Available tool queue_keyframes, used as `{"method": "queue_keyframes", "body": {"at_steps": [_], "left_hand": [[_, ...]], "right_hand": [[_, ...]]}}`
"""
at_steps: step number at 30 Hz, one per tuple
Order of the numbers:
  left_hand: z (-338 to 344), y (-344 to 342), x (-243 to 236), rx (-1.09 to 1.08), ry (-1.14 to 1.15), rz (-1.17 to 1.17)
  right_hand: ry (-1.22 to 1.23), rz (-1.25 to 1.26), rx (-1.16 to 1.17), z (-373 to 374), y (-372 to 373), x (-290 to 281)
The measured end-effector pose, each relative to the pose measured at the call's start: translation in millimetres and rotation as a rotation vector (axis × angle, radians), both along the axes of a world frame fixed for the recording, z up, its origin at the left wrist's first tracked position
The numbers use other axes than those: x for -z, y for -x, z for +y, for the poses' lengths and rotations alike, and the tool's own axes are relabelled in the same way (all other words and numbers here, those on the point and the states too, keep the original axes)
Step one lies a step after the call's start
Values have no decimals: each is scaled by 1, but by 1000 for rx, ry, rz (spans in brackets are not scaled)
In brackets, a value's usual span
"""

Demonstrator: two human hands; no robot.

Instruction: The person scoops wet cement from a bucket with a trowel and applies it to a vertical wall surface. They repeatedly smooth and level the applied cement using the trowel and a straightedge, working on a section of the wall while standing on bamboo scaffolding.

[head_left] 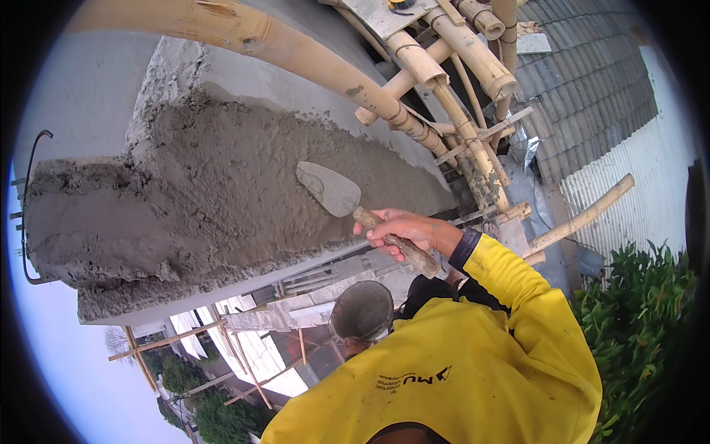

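Note:
My right hand (pixel 410 231) is closed round the worn wooden handle of a trowel (pixel 333 191). The trowel's grey, mortar-smeared blade lies over a face of wet grey mortar (pixel 214 170); whether it touches the mortar I cannot tell. Close to my body is a round grey bowl (pixel 362 311), its inside coated with mortar. Only a small part of my left hand (pixel 356 347) shows at the bowl's lower edge. It seems to hold the bowl, with its fingers mostly hidden behind the bowl and my yellow sleeve.
Thick bamboo scaffold poles (pixel 296 55) cross above the mortar and cluster at upper right. A board (pixel 377 16) bears a tape measure. Dark roof tiles (pixel 584 81), corrugated sheeting (pixel 629 166) and a leafy bush (pixel 636 318) lie at right. A bent metal rod (pixel 27 200) stands out at far left.

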State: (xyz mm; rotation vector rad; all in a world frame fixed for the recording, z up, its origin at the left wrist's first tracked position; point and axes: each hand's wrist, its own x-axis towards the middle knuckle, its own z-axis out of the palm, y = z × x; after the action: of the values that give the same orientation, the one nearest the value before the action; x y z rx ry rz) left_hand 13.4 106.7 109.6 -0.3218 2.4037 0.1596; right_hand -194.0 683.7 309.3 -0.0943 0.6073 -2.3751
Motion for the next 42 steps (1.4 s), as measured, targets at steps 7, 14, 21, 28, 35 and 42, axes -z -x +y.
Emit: {"method": "queue_keyframes", "body": {"at_steps": [7,14,21,28,35,42], "left_hand": [[9,39,5,59,-4,45],[-2,40,12,138,12,100],[13,16,-20,182,152,69],[86,-5,-13,-73,-36,353],[146,14,63,-1031,-459,374],[258,30,53,-1051,-731,513]], "right_hand": [[141,-123,441,57,-81,-35],[-817,-32,1534,78,-95,-15],[-1617,202,1344,11,1,95],[-1737,342,-76,42,-208,152],[-1806,769,-366,86,-188,144],[-2012,1271,-277,-32,-105,193]]}}
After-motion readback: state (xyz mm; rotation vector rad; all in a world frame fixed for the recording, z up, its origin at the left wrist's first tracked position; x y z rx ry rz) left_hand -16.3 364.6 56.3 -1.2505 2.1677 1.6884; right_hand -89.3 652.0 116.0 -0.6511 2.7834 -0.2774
